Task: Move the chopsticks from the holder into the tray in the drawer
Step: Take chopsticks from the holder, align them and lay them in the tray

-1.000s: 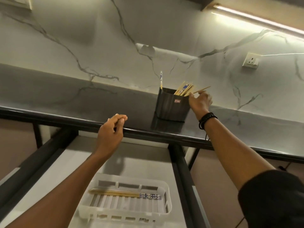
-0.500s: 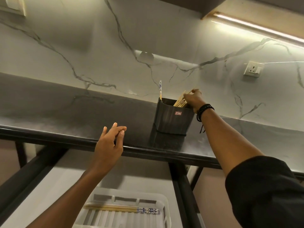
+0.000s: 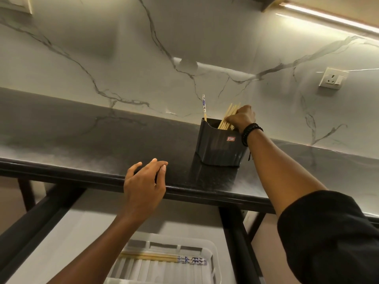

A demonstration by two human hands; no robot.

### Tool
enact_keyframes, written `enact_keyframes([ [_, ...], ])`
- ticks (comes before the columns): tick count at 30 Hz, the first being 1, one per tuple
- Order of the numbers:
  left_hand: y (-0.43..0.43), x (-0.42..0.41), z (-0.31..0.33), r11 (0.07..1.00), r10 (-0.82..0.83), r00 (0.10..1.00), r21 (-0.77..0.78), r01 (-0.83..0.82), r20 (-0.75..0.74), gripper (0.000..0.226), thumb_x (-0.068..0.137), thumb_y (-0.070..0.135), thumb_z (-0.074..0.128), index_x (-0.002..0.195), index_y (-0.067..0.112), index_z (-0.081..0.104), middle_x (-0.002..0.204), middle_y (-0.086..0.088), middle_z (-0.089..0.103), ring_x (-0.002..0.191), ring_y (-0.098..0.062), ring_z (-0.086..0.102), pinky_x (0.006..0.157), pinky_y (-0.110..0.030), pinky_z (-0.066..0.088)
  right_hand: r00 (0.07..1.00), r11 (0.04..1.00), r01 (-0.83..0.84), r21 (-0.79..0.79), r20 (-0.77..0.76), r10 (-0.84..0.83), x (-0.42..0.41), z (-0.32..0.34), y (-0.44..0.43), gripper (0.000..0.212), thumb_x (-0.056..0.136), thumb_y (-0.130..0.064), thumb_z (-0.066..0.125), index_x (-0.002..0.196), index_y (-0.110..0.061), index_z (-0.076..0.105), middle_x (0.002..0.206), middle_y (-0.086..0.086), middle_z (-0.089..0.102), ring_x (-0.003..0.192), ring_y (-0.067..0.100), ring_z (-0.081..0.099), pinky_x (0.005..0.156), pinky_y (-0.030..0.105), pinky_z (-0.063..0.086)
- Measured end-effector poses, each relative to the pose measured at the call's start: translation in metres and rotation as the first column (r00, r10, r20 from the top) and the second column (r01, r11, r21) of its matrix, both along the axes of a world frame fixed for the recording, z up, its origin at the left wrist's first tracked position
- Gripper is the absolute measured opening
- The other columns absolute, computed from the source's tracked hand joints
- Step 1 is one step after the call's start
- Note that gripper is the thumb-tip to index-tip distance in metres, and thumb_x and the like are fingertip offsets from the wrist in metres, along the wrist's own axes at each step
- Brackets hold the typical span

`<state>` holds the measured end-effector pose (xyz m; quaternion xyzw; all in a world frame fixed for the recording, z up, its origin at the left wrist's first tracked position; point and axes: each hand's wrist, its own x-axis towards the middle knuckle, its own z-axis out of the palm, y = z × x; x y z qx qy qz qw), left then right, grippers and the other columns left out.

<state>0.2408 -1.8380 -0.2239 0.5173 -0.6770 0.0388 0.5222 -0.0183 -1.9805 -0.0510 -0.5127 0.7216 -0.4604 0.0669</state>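
L hand [image 3: 144, 186] hovers slack and empty over the desk [image 3: 82, 144] edge. Below it, the tray [image 3: 214, 250] already holds a few sticks [image 3: 155, 257]. R hand [image 3: 241, 117] grips the chopsticks [image 3: 228, 116] in the holder [image 3: 219, 146] beneath it, with a lone stick [image 3: 204, 107] just left. Most look yet to move.

My right hand [image 3: 241, 119] grips the bamboo chopsticks [image 3: 228, 116] at the rim of the dark holder [image 3: 220, 147] on the countertop [image 3: 82, 144]. My left hand [image 3: 144, 188] is at the counter edge, fingers loosely curled and holding nothing. Patterned chopsticks [image 3: 162, 259] lie in the white tray [image 3: 213, 253] below.

Chopsticks [image 3: 229, 116] upright in holder [image 3: 219, 147]
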Motion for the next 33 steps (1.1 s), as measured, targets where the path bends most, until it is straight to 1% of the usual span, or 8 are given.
enact_keyframes([
  [3, -0.002, 0.000, 0.000, 1.000, 0.003, 1.000, 0.001, -0.003, 0.008, 0.026, 0.095, 0.025, 0.047, 0.104, 0.020, 0.071, 0.096, 0.004, 0.075, 0.105, -0.016, 0.067, 0.103, -0.042, 0.038, 0.996, 0.997, -0.069, -0.040, 0.050, 0.071, 0.000, 0.000, 0.001, 0.024, 0.075, -0.026, 0.084, 0.081, -0.007, 0.071, 0.085, 0.009, 0.071, 0.080, 0.023, 0.070, 0.074, 0.038, 0.060],
  [6, -0.002, 0.001, -0.002, 1.000, 0.002, 1.000, -0.002, -0.002, 0.015, 0.026, 0.095, 0.026, 0.046, 0.104, 0.021, 0.071, 0.096, 0.005, 0.074, 0.105, -0.015, 0.067, 0.103, -0.041, 0.037, 0.979, 0.988, -0.154, -0.024, 0.131, 0.156, -0.003, 0.002, 0.002, 0.015, 0.079, -0.019, 0.080, 0.074, -0.012, 0.069, 0.091, 0.014, 0.073, 0.088, 0.027, 0.073, 0.081, 0.045, 0.060],
  [10, -0.003, 0.001, -0.002, 1.000, 0.008, 1.000, -0.004, -0.008, 0.016, 0.027, 0.095, 0.026, 0.046, 0.104, 0.021, 0.071, 0.095, 0.006, 0.074, 0.103, -0.014, 0.068, 0.103, -0.040, 0.036, 0.969, 0.978, -0.208, -0.018, 0.131, 0.208, -0.005, 0.004, 0.007, 0.009, 0.085, -0.015, 0.074, 0.078, -0.014, 0.068, 0.091, 0.010, 0.068, 0.088, 0.024, 0.067, 0.087, 0.044, 0.058],
  [15, -0.003, -0.001, -0.003, 1.000, 0.013, 1.000, -0.014, -0.013, 0.013, 0.026, 0.094, 0.026, 0.047, 0.103, 0.021, 0.071, 0.094, 0.006, 0.074, 0.099, -0.014, 0.069, 0.103, -0.040, 0.035, 0.989, 0.993, -0.115, 0.009, 0.094, 0.113, -0.008, 0.003, 0.011, 0.020, 0.078, -0.028, 0.076, 0.087, -0.010, 0.073, 0.098, 0.009, 0.071, 0.091, 0.024, 0.067, 0.083, 0.044, 0.058],
  [17, -0.003, -0.001, -0.003, 1.000, 0.012, 1.000, -0.015, -0.012, 0.012, 0.026, 0.094, 0.026, 0.047, 0.102, 0.021, 0.072, 0.094, 0.006, 0.075, 0.099, -0.015, 0.069, 0.103, -0.042, 0.036, 0.985, 0.991, -0.129, 0.028, 0.120, 0.125, -0.008, 0.004, 0.013, 0.018, 0.081, -0.023, 0.075, 0.090, -0.008, 0.072, 0.100, 0.011, 0.071, 0.092, 0.024, 0.068, 0.084, 0.042, 0.059],
  [22, -0.002, -0.001, -0.003, 1.000, 0.007, 1.000, -0.025, -0.007, 0.011, 0.025, 0.094, 0.026, 0.048, 0.102, 0.021, 0.072, 0.093, 0.005, 0.075, 0.096, -0.013, 0.069, 0.104, -0.043, 0.036, 0.985, 0.995, -0.098, -0.023, 0.142, 0.100, -0.006, 0.002, 0.011, 0.014, 0.082, -0.016, 0.076, 0.074, -0.012, 0.066, 0.093, 0.010, 0.073, 0.084, 0.019, 0.070, 0.082, 0.041, 0.060],
  [26, -0.003, -0.001, -0.003, 1.000, 0.009, 1.000, -0.021, -0.009, 0.001, 0.027, 0.095, 0.028, 0.046, 0.103, 0.021, 0.071, 0.093, 0.006, 0.074, 0.090, -0.012, 0.070, 0.105, -0.044, 0.037, 0.988, 0.994, -0.108, 0.025, 0.109, 0.105, -0.007, 0.001, 0.009, 0.012, 0.083, -0.020, 0.075, 0.085, -0.010, 0.071, 0.096, 0.009, 0.073, 0.088, 0.020, 0.069, 0.083, 0.041, 0.059],
  [33, -0.004, -0.002, -0.003, 0.999, 0.019, 1.000, -0.032, -0.019, -0.005, 0.029, 0.095, 0.029, 0.045, 0.103, 0.022, 0.071, 0.084, 0.010, 0.073, 0.067, -0.006, 0.065, 0.102, -0.038, 0.035, 0.990, 0.991, -0.112, 0.072, 0.100, 0.104, -0.004, 0.001, 0.005, 0.024, 0.085, -0.025, 0.074, 0.100, -0.007, 0.068, 0.095, 0.006, 0.071, 0.073, 0.012, 0.064, 0.066, 0.027, 0.055],
])
